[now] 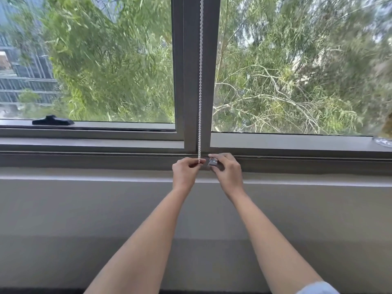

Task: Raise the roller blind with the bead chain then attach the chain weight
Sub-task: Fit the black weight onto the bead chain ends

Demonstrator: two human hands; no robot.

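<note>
A white bead chain [200,81] hangs straight down along the grey centre post [191,71] of the window. My left hand [185,172] pinches the chain's lower end at sill height. Just to its right, my right hand [226,170] holds a small silvery chain weight [212,161] between thumb and fingers, close beside the chain end. I cannot tell whether the weight touches the chain. The roller blind itself is out of view above the frame.
A black window handle [53,120] lies on the left frame rail. A grey sill [84,143] runs across, with a white ledge [84,179] and wall below. A glass object [384,141] sits at the far right of the sill. Trees fill the panes.
</note>
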